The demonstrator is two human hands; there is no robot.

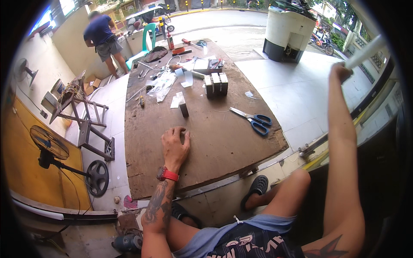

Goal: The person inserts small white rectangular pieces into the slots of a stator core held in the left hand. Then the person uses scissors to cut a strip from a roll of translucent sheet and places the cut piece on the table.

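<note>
My left hand (175, 144) rests on the brown wooden table (215, 159), fingers loosely bent and thumb apart, holding nothing. Just beyond it a small dark, flat block (183, 107) stands on edge beside a white paper piece. Out to the right, my right hand (341, 72) is raised off the table, closed around a long white tube (365, 52) that looks blurred. Scissors (254, 120) with dark blue handles lie open near the table's right edge. Farther back sits a strapped bundle of dark blocks (216, 84) with pale tops.
Plastic bags (162, 84), a red-capped bottle (170, 41) and several tools crowd the table's far half. A standing fan (49, 144) and a wooden stand (88, 107) are at the left. Another person (103, 36) stands at the back left. A large white tub (286, 32) is beyond the table.
</note>
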